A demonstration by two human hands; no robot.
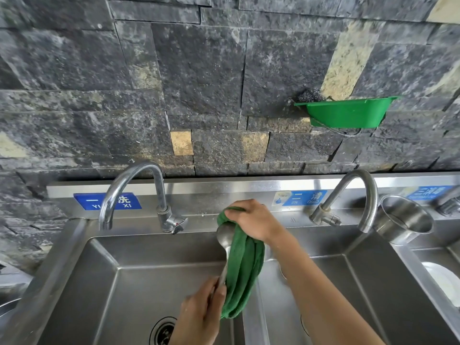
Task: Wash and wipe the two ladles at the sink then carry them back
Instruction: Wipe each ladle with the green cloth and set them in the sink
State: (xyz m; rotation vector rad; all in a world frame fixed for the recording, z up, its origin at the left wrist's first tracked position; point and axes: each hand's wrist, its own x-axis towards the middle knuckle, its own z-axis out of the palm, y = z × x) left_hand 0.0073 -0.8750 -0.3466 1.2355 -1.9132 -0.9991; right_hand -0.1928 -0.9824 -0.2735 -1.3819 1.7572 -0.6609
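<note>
At the far left of the steel counter, I saw the first basin point(119, 295), its round drain point(163, 332) low in the view. A curved tap point(129, 180) arched over it, in front of a blue label point(127, 200) on the backsplash.

Over the right part of that basin, the left hand point(201, 310) had its fingers curled round the lower handle of a ladle point(224, 236). The ladle stood nearly upright, bowl at the top, above the divider between the first two basins. I could make out one ladle only; whether another lay inside the cloth I could not tell.

Just right of the handle hung a green cloth point(245, 270), touching the ladle's bowl, with its lower end beside the left hand. The right hand point(251, 220) gripped the bunched top of the cloth, fingers closed over it at the bowl's upper edge, the forearm crossing the second basin point(373, 295).

Further right, a paler blue label point(301, 197) sat on the backsplash. Higher up, on the dark stone wall, a steel scourer point(308, 92) rested in the left end of a green tray point(348, 113). A second tap point(363, 195) curved down beside a steel pot point(403, 220), which lay tilted on the ledge. Behind the pot was a third, blurred label point(430, 191), and a white plate point(445, 282) showed in the rightmost basin.
</note>
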